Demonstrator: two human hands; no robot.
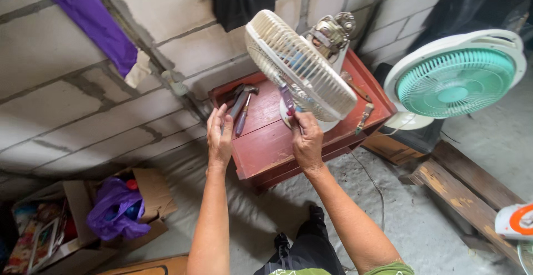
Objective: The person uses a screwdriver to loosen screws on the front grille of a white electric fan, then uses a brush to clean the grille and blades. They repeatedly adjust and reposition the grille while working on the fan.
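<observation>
A white desk fan point(300, 64) with its grille on and its motor bared at the back stands tilted on a low red wooden table point(266, 147). My right hand point(307, 140) grips a purple-handled screwdriver point(287, 100) pointing up at the lower edge of the grille. My left hand point(220, 137) hovers flat and empty over the table's left part, fingers apart. Just beyond it lie a hammer point(243, 96) and a red-handled screwdriver point(242, 119).
A second fan point(455, 80) with a teal grille stands at the right on a dark box. Wooden planks point(472, 189) lie on the concrete floor. An open cardboard box point(83, 214) with a purple bag sits at lower left. Grey block wall behind, purple and black cloths hanging.
</observation>
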